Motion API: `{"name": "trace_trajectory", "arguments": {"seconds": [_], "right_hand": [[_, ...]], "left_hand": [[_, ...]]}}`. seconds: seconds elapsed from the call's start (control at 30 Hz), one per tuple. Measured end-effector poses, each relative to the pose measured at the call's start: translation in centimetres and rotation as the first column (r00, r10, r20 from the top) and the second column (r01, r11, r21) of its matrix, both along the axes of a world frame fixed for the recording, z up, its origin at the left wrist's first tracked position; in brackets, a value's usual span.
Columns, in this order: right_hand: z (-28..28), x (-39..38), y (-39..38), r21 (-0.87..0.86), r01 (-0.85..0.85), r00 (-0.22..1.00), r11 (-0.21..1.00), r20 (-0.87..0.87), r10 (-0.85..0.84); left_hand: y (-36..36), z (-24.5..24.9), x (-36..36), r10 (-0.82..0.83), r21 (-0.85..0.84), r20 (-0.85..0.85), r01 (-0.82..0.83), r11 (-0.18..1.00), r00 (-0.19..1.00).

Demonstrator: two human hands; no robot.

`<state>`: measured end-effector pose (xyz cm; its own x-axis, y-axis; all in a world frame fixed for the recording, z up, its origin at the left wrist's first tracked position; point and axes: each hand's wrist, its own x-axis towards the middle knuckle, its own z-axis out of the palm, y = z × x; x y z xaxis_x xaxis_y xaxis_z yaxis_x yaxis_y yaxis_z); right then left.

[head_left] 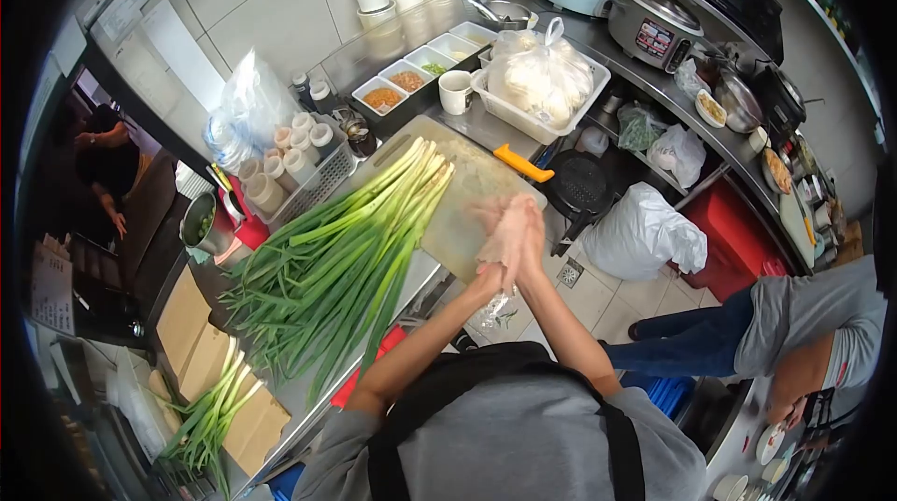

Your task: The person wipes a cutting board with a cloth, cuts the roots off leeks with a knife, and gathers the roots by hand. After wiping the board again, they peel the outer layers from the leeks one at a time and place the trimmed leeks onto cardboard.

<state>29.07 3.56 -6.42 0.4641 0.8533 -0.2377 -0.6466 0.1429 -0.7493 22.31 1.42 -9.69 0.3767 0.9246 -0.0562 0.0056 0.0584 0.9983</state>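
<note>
My left hand (488, 258) and my right hand (529, 232) are brought together over the near right edge of a cutting board (455, 221). Motion smears the fingers, and a pale, thin, filmy layer shows over the hands; I cannot tell whether they grip it. Crinkled clear plastic (495, 309) shows just below my left wrist. A large bunch of green onions (341, 239) lies on the board's left part, white ends toward the back, green tops trailing over the counter. An orange handle (523, 164), shaped like a knife's, rests at the board's right back edge.
Behind the board stand topping containers (408, 80), a white mug (456, 92) and a white tub (539, 104) with a bagged white food. Left are a bottle basket (304, 174) and more green onions (220, 407) on cardboard. Another person (794, 323) works at the right.
</note>
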Motion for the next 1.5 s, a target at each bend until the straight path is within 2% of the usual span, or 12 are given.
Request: {"name": "trace_trajectory", "arguments": {"seconds": [0.17,0.27,0.33,0.4,0.43,0.53,0.63,0.93,1.03,1.13,1.37,1.5], "right_hand": [[-2.1,3.1,1.8,0.034,-0.123,0.905,0.992,0.413,0.098],[-2.1,2.7,2.4,-0.065,-0.109,0.523,0.992,0.845,0.113],[-2.8,1.6,3.6,-0.069,-0.177,0.506,0.982,0.849,0.151],[-4.5,1.0,5.4,0.052,-0.278,0.450,0.959,0.889,0.083],[-4.7,1.4,6.0,-0.058,-0.371,0.101,0.927,0.990,0.103],[-0.9,-0.4,7.7,0.103,-0.305,-0.246,0.947,0.952,-0.183],[-0.9,-3.0,12.6,0.119,-0.571,-0.020,0.812,0.987,-0.158],[-1.0,-2.6,19.4,0.119,-0.798,0.100,0.590,0.993,-0.065],[0.0,-2.7,19.5,0.172,-0.858,0.069,0.484,0.972,-0.224],[-0.3,-2.9,19.8,0.051,-0.852,-0.090,0.521,0.966,-0.241],[-1.3,0.5,20.8,0.118,-0.774,0.296,0.622,0.936,0.192],[-3.3,4.0,22.2,-0.009,-0.666,0.160,0.746,0.975,0.154]], "left_hand": [[3.3,0.0,-3.7,-0.307,0.098,-0.002,0.306,0.947,0.952],[5.4,3.3,-6.5,-0.350,0.186,-0.280,0.408,0.894,0.894],[5.7,7.2,-8.6,-0.239,0.144,-0.627,0.411,0.900,0.742],[6.1,6.5,-11.4,0.223,0.539,-0.571,0.155,0.828,0.790],[6.4,6.9,-12.8,0.416,0.617,-0.632,0.100,0.781,0.654],[6.6,6.4,-15.9,0.727,0.739,-0.665,0.009,0.673,0.171],[7.0,5.1,-17.3,0.673,0.687,-0.708,-0.014,0.727,0.215],[7.7,6.0,-19.6,0.567,0.554,-0.729,-0.157,0.818,0.384],[8.0,7.4,-19.7,0.525,0.492,-0.743,-0.193,0.849,0.414],[9.0,8.1,-20.4,0.486,0.463,-0.723,-0.179,0.868,0.491],[9.3,9.5,-21.4,0.468,0.451,-0.740,-0.160,0.878,0.484],[7.9,10.4,-21.9,0.360,0.359,-0.769,-0.109,0.927,0.529]]}}
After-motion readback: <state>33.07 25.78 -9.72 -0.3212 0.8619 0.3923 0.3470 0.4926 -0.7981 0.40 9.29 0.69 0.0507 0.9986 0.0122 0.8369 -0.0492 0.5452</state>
